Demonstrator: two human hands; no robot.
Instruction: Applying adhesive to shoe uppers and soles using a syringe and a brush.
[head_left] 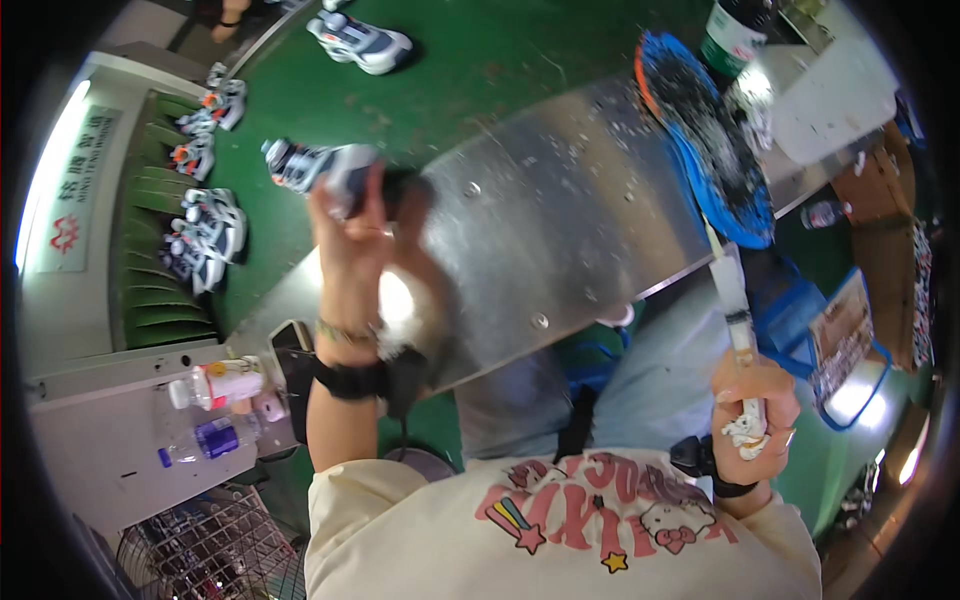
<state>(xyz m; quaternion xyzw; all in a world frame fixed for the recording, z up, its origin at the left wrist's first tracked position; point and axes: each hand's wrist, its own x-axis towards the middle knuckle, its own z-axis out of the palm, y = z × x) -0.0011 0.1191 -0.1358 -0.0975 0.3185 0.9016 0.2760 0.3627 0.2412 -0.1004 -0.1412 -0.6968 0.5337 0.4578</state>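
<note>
My left hand (352, 235), smeared by motion, is closed on the blurred end of a white and dark grey sneaker (325, 170) over the green surface at the left edge of the metal plate. In my right hand (752, 425) is a slim syringe-like tool (737, 315) with a translucent body and a thin pale tip. Its tip points away from me, close to the near end of a blue insole (745, 215). Dark and white residue covers much of that insole, which lies on the metal plate (540, 220).
Farther off, another sneaker (362, 42) rests on the green surface (480, 60); several more stand on the ribbed green rack (165, 255). Bottles (222, 383) and a phone-like dark object (290, 375) lie left. A green-labelled bottle (732, 45) and white tray (835, 100) are far right.
</note>
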